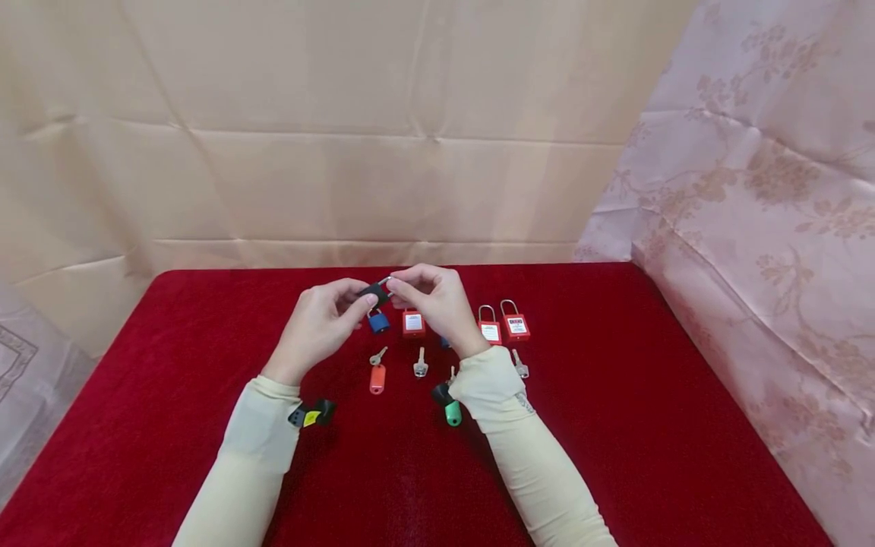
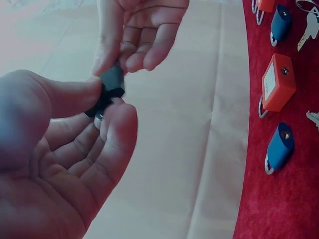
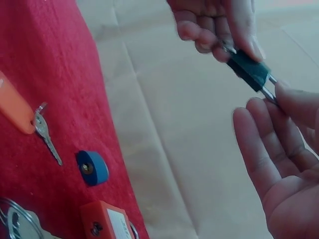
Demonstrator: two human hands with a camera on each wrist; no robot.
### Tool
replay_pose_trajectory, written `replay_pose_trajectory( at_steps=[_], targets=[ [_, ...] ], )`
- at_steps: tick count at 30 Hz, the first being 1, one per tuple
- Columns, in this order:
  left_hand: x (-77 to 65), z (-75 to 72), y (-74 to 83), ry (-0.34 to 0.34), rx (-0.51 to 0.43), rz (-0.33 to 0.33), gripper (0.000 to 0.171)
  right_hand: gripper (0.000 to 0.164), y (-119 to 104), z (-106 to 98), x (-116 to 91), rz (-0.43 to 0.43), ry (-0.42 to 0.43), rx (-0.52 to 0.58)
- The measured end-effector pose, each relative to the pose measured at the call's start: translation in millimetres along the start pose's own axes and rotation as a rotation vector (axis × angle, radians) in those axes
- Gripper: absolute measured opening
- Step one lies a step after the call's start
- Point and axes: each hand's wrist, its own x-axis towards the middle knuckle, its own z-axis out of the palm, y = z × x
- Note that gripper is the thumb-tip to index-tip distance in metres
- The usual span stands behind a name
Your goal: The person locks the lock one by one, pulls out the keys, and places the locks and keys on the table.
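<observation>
A dark padlock (image 1: pixel 375 294) is held up between both hands, over the far part of the red table. My left hand (image 1: pixel 317 323) pinches its body between thumb and fingers. With thumb and fingertips, my right hand (image 1: pixel 443 305) pinches the metal shackle (image 3: pixel 269 95) at the other end. A bit of shiny metal (image 3: pixel 228 48) shows at the left fingertips, mostly hidden by them. Below the hands lie a blue padlock (image 1: pixel 379 322) and a red padlock (image 1: pixel 413 324) with a white label. Another blue padlock is largely covered by the right wrist.
Two more red padlocks (image 1: pixel 516 327) lie right of the right wrist. Nearer are a key with an orange tag (image 1: pixel 377 379), a loose key (image 1: pixel 420 364), a key (image 1: pixel 521 365) at the right, and a green tag (image 1: pixel 453 414) beside the right sleeve. A beige cloth (image 1: pixel 383 190) hangs behind the table.
</observation>
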Motion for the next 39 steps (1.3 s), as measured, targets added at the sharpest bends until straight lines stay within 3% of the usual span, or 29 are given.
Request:
replay_pose_trajectory(
  at_steps=[11,21,39],
  targets=[
    [-0.2,-0.6,0.4,0.015,0.022,0.015,0.023,0.014,-18.9,7.6,-3.6,-0.020,-0.005,-0.041],
    [-0.6,-2.4,1.6,0.022,0.031,0.022,0.024,0.019,-0.7,7.6,-2.5,-0.007,0.012,-0.013],
    [0.1,0.1,1.5,0.046,0.009,0.047,0.021,0.019,-0.8,8.3,-2.9,0.009,0.019,-0.005]
  ],
)
